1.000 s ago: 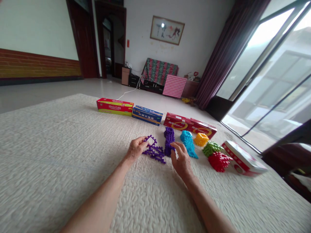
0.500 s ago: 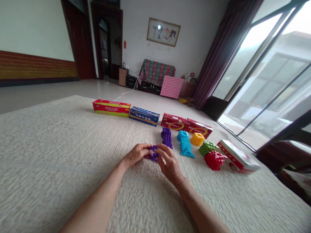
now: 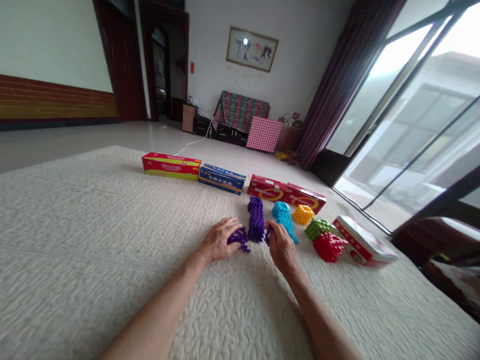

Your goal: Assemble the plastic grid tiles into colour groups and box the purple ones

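Note:
My left hand (image 3: pixel 218 242) lies on the quilted mat with its fingers curled over a small heap of purple plastic pieces (image 3: pixel 238 238). My right hand (image 3: pixel 280 247) is beside it, fingers pinched on a purple piece at the near end of the purple stack (image 3: pixel 256 219). Just right of that stack lie a cyan stack (image 3: pixel 283 216), a yellow clump (image 3: pixel 303 214), a green clump (image 3: pixel 318 228) and a red clump (image 3: pixel 328 246).
Along the mat's far edge stand a red-yellow box (image 3: pixel 171 166), a blue box (image 3: pixel 222 178) and two red boxes (image 3: pixel 285 193). A red-and-white tin (image 3: pixel 363 242) lies at the right. Beyond are tiled floor, a covered sofa and large windows.
The open purple frame held up in my left hand a second ago is folded down into a heap on the mat. Both hands met over it, then my right hand shifted right to the stack.

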A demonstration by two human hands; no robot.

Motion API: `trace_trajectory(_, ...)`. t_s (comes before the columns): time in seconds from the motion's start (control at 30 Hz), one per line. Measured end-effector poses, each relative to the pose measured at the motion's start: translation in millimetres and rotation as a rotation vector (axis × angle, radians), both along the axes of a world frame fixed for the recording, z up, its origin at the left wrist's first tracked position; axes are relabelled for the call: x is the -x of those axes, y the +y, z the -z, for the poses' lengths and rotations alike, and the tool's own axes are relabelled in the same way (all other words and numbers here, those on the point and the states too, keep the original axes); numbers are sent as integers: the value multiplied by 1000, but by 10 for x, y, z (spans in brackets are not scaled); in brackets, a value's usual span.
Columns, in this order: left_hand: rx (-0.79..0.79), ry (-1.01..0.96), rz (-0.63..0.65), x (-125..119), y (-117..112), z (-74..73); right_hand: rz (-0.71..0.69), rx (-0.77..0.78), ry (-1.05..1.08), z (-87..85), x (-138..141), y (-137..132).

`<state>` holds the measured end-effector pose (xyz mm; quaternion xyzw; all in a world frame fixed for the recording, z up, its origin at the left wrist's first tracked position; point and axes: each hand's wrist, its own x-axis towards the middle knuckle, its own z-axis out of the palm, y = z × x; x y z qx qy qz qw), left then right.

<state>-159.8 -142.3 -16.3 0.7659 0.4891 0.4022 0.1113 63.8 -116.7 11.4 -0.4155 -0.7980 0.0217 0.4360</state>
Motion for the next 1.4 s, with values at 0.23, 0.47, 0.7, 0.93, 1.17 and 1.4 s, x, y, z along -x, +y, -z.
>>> trace_trajectory(0.23,28,257,-28,-80,-72,28,-65,-20,-107,70,53,-29)
trace_trajectory(0.47,-18,186,41,16,-25,-30,-65,-49,-158,38,112,-69)
trace_trajectory(0.7,-30,127,43,29,-1,-12,-29,-89,-200,52,145,27)
trace_trajectory(0.93,-34,116,42,39,12,14,36,-65,-249,67,169,35)
trace_trajectory(1.17,-54,105,43,51,27,51,78,-96,-73,122,55,63)
trace_trajectory(1.4,-28,44,101,75,-1,-16,-58,-105,-25,52,107,-61)
